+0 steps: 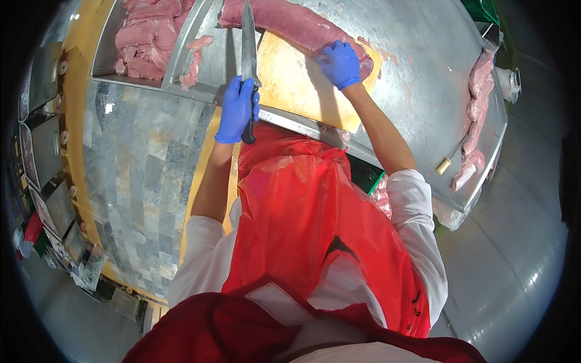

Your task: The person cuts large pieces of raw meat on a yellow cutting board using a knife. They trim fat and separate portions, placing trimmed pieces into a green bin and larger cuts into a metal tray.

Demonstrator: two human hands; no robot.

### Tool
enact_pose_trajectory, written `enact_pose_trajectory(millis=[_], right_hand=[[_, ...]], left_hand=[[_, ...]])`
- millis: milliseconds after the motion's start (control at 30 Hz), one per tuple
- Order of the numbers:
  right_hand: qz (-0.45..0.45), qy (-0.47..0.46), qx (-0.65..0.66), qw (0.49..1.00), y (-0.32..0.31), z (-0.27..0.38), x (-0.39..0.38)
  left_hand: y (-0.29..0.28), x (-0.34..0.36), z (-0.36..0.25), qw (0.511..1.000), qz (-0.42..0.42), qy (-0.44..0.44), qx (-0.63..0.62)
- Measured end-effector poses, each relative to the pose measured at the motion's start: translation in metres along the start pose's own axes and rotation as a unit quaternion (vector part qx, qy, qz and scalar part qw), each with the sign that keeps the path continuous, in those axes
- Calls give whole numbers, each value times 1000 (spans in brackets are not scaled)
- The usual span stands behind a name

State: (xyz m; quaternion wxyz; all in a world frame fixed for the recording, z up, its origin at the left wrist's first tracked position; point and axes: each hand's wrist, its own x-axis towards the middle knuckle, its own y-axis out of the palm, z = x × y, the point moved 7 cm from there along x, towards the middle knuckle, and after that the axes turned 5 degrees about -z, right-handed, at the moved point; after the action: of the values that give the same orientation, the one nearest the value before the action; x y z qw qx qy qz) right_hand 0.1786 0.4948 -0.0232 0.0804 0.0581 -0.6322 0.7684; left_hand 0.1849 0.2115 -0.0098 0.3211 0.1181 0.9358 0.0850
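Note:
My left hand (235,109), in a blue glove, is closed round the black handle of a long knife (249,45). The blade points up and away from me, over the metal table. Toward the right end of a long pink pork loin (290,22) is my right hand (339,65), also gloved in blue, with its fingers curled on the meat. That end of the loin lies across a yellowed cutting board (290,75); the rest runs off to the left over bare metal. The undersides of my right fingers are hidden.
Several pork pieces (148,39) fill a metal tray at the upper left, beside small trimmings (191,69). Along the table's right edge lies a strip of meat (479,91), near a pale tool handle (443,166). A raised metal lip (296,123) borders the table nearest me.

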Motion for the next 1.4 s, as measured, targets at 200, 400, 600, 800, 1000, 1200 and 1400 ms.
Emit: enact_pose_trajectory(millis=[200,400,600,800,1000,1200,1400], right_hand=[[-60,154,68,984,-9,-13,-13],[-120,413,205,879,5,-20,-43],[-144,469,216,844,16,-27,-56],[-116,507,272,809,10,-23,-56],[-173,495,335,783,25,-29,-69],[-228,503,385,739,14,-15,-78],[-274,523,445,673,24,-18,-96]], left_hand=[[10,25,-1,996,58,-19,66],[58,66,24,928,134,219,269],[96,93,22,878,183,278,344],[114,115,14,823,209,252,464],[139,118,5,779,240,296,498],[102,112,22,735,293,260,554],[155,122,10,698,311,256,592]])
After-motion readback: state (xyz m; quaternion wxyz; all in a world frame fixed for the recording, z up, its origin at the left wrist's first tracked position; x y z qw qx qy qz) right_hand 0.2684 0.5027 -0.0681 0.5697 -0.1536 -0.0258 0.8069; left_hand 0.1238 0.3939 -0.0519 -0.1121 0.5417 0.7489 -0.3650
